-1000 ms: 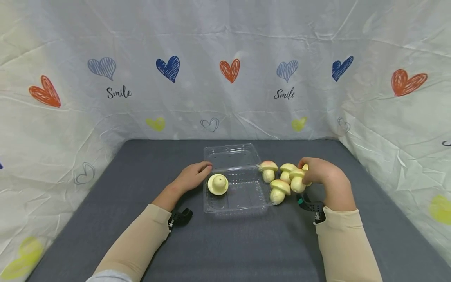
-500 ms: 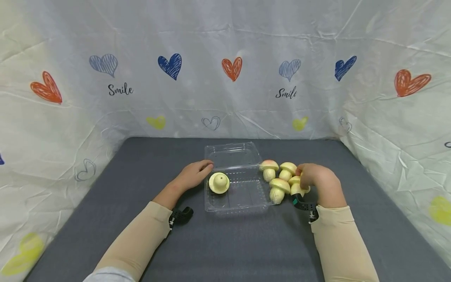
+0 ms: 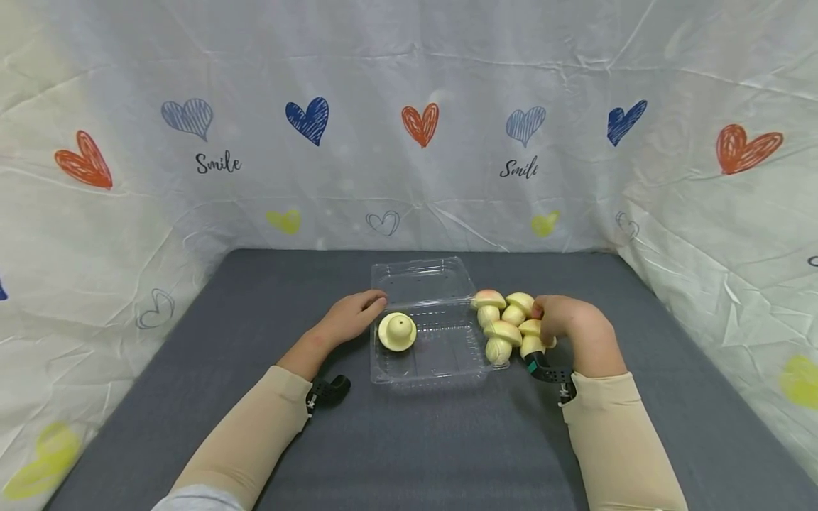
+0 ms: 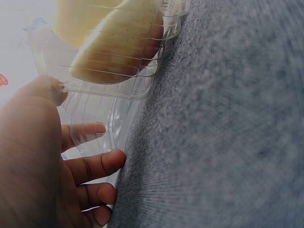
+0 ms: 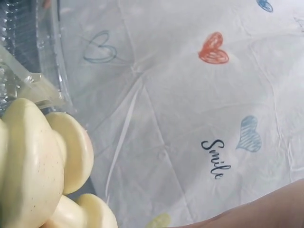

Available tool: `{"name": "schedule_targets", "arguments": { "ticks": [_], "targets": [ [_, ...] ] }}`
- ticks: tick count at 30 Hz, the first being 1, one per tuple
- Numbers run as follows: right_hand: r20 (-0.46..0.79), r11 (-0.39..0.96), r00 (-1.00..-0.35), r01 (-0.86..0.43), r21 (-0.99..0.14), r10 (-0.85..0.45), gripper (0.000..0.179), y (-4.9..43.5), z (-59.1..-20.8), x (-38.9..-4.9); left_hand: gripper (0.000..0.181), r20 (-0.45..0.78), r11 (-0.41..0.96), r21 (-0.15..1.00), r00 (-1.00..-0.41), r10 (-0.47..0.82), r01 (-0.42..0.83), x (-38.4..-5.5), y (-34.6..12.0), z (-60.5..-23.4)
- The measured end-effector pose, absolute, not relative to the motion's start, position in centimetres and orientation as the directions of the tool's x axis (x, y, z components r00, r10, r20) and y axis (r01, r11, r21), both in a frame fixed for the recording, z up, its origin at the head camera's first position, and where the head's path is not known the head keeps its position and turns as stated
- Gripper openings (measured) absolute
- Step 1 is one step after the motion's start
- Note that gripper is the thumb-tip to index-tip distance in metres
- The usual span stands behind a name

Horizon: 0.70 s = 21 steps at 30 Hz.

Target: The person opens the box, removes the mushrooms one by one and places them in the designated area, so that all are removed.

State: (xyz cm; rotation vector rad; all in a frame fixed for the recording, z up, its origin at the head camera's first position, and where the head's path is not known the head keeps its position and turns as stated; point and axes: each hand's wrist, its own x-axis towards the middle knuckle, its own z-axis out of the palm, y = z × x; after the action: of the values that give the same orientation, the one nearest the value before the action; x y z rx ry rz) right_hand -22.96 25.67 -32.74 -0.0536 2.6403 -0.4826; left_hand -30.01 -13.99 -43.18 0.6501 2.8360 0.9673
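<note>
A clear plastic clamshell box (image 3: 441, 358) lies with its lid tipped back. One pale yellow toy mushroom (image 3: 397, 331) stands stem up at the left inside it. My left hand (image 3: 346, 317) rests at the box's left back corner. In the left wrist view its thumb is at the rim, and the loosely bent fingers (image 4: 97, 166) are spread along the plastic near the table. My right hand (image 3: 571, 330) is against the right side of a tight cluster of mushrooms (image 3: 501, 333); its fingertips are hidden behind the rightmost mushroom (image 3: 532, 339).
The cluster sits right at the box's right wall. A dark grey cloth covers the table (image 3: 409, 447). White sheeting (image 3: 358, 177) printed with hearts closes off the back and sides.
My right hand has moved left and a little down. The mushrooms beside it have shifted left and bunched closer together against the box. My left hand has stayed at the box.
</note>
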Motion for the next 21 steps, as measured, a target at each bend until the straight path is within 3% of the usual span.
{"name": "schedule_targets", "arguments": {
  "ticks": [12, 21],
  "targets": [
    [-0.378, 0.924, -0.921, 0.057, -0.379, -0.099, 0.05, 25.8, -31.3, -22.1, 0.051, 0.071, 0.704, 0.604, -0.905, 0.42, 0.374, -30.0, -13.9, -43.2],
    [-0.178, 0.922, -0.967, -0.106, -0.373, -0.183, 0.045, 23.9, -29.7, -21.3, 0.053, 0.067, 0.705, 0.605, -0.905, 0.42, 0.371, -30.0, -13.9, -43.1]
  ]
}}
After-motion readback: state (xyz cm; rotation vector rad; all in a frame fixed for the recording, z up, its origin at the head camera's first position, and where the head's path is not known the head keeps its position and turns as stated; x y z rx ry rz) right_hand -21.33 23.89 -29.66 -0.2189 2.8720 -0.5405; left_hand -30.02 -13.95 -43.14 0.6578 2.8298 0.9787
